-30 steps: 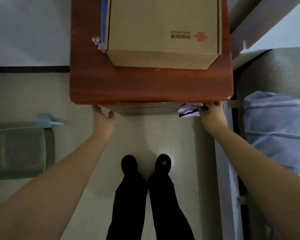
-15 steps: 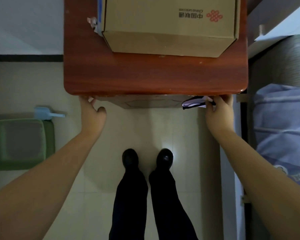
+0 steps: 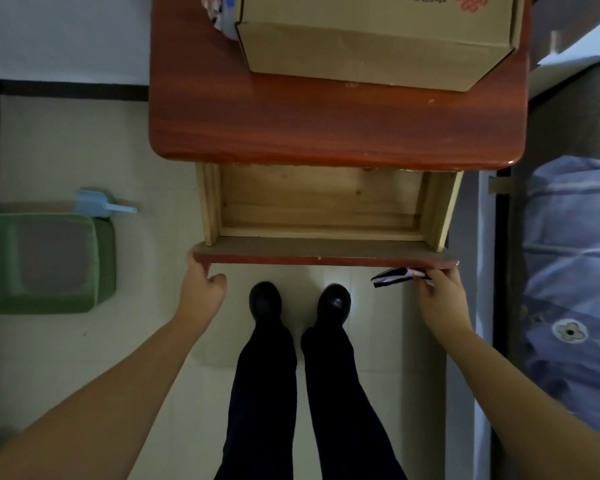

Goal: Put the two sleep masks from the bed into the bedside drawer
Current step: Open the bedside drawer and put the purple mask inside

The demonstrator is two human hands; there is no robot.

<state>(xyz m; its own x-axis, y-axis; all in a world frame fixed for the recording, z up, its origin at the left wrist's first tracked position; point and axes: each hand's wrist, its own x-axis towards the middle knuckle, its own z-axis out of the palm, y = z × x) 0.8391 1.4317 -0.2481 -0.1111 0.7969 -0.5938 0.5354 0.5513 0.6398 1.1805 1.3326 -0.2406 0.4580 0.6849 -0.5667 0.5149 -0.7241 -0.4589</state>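
Observation:
The bedside drawer (image 3: 323, 249) stands pulled out from under the red-brown nightstand top (image 3: 326, 133), and its bare wooden inside holds nothing I can see. My left hand (image 3: 201, 289) grips the left end of the drawer front. My right hand (image 3: 440, 296) is at the right end of the front, with a black and pale sleep mask (image 3: 394, 276) pinched in its fingers just below the front's edge. I cannot tell whether it holds one mask or two.
A cardboard box (image 3: 378, 39) sits on the nightstand. The bed with a blue patterned cover (image 3: 575, 271) lies to the right. A green bin (image 3: 45, 261) and a pale blue scoop (image 3: 101, 206) are on the tiled floor at left. My black shoes (image 3: 298, 299) stand right before the drawer.
The drawer has slid out from nearly closed to wide open, both hands moving back toward me with its front. The mask stays in my right hand.

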